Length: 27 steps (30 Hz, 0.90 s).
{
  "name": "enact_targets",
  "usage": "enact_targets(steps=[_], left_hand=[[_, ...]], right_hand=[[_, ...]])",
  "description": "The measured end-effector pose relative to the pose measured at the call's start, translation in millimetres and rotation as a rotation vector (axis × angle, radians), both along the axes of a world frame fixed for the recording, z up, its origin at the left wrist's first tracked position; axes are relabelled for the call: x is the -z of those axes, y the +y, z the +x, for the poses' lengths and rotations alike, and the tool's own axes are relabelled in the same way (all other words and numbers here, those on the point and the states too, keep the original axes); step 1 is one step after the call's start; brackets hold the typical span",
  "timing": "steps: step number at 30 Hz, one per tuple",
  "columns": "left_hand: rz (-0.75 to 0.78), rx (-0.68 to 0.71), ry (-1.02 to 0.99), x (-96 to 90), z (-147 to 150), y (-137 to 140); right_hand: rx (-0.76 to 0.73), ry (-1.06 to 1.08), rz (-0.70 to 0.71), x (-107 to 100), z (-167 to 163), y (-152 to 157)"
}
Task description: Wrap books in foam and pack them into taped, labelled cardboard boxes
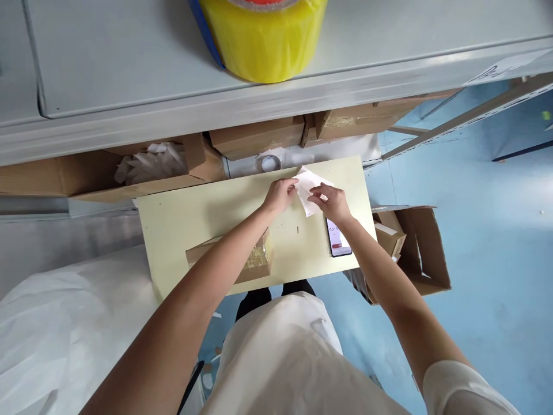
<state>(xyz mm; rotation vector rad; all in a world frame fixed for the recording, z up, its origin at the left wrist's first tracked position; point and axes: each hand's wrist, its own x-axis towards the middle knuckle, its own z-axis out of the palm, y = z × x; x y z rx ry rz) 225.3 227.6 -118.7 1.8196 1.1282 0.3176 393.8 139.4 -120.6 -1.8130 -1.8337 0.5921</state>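
Over the far edge of the pale yellow table (298, 256), my left hand (280, 196) pinches the left edge of a small white sheet of paper (305, 183). My right hand (332, 203) is closed, thumb and forefinger together, at the sheet's right side. The sheet is slightly bent, and its right part is partly hidden behind my right fingers. Below my right hand lies a phone (339, 239) with its screen lit. A taped cardboard box (258, 259) rests on the table under my left forearm, which covers part of it.
Close overhead, a grey shelf (129, 57) carries a yellow tape roll (268, 40). Beneath it stand cardboard boxes (254, 137) and an open carton (86, 173) of white pieces. Another tape roll (271, 163) sits behind the table. An open carton (425, 253) is on the floor at right.
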Motion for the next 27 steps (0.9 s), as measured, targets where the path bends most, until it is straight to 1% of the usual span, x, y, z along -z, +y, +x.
enact_targets(steps=[2, 4, 6, 7, 8, 9, 11, 13, 14, 16, 18, 19, 20, 21, 22, 23, 24, 25, 26, 27], left_hand=[[0.154, 0.016, 0.102, -11.2, 0, -5], [0.296, 0.067, 0.165, -23.0, 1, -10], [0.343, 0.160, 0.167, -31.8, 4, -11], [0.335, 0.196, 0.150, -34.0, 5, -11], [0.314, 0.196, 0.124, -34.5, 5, -10], [0.281, 0.153, 0.090, -33.5, 5, -9], [0.177, -0.048, -0.016, -27.9, 1, -6], [0.014, -0.272, -0.168, -21.2, -5, -5], [-0.081, -0.356, -0.246, -18.6, -8, -5], [-0.275, -0.437, -0.383, -16.1, -17, -5], [-0.437, -0.450, -0.452, -16.9, -26, -6], [-0.488, -0.455, -0.459, -18.2, -31, -6], [-0.505, -0.467, -0.446, -20.1, -37, -5], [-0.476, -0.497, -0.412, -22.8, -43, -4], [-0.392, -0.548, -0.358, -26.5, -49, -3], [-0.259, -0.603, -0.281, -31.4, -54, -1], [-0.092, -0.638, -0.183, -37.7, -59, 1], [0.083, -0.634, -0.068, -45.2, -62, 3], [0.249, -0.584, 0.050, -53.5, -63, 4], [0.372, -0.466, 0.162, -61.9, -62, 5]], right_hand=[[-0.017, -0.081, 0.020, -10, 1, 3], [-0.107, -0.169, 0.040, -19, 1, 5], [-0.213, -0.221, 0.057, -28, -2, 4], [-0.233, -0.235, 0.062, -32, -4, 3], [-0.212, -0.244, 0.067, -35, -6, 2], [-0.151, -0.249, 0.071, -38, -8, 1], [0.050, -0.244, 0.073, -39, -11, 2], [0.219, -0.203, 0.069, -35, -10, 8], [0.252, -0.168, 0.061, -31, -8, 13], [0.221, -0.068, 0.017, -22, -4, 25], [0.128, 0.058, -0.077, -13, -1, 36], [0.082, 0.117, -0.131, -10, 0, 40], [0.044, 0.163, -0.176, -9, 0, 43], [0.016, 0.191, -0.205, -8, -1, 45], [-0.007, 0.198, -0.216, -9, -1, 46], [-0.025, 0.185, -0.211, -10, -2, 46], [-0.043, 0.160, -0.198, -13, -2, 46], [-0.063, 0.128, -0.183, -15, -2, 46], [-0.083, 0.096, -0.169, -17, -1, 45], [-0.104, 0.067, -0.157, -20, -1, 45]])
